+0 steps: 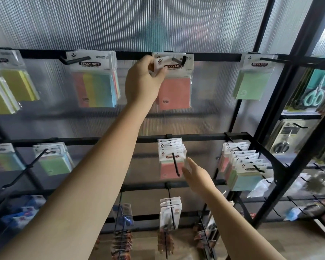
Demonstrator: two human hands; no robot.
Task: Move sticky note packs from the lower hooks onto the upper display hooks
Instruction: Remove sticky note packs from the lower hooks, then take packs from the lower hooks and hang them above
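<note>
Fingers [159,71] of left hand [142,81] pinching white header card of pink sticky note pack [174,91], level with upper display hook [178,60]; hook rod poking out through the card's hole, so pack hanging or nearly so. Fingers [190,164] of right hand [197,177] straight and relaxed, gripping nothing, just beside front pack of lower stack [172,160] on lower hook [175,165], near its right edge; contact impossible to tell.

Judged light and slim: paper pad in glossy plastic sleeve, slippery on the face, soft enough to bend at the header. Best taken by the stiff card top beside the hang hole, thumb in front, fingers behind, so hole stays open and lines up with the rod. Lower hook tip turned up, so lift before pulling clear.

Further out: multicolour pack [95,87] on left neighbour hook, green pack [252,84] on right, black rack frame [266,117], scissors [314,94] on side shelving.
</note>
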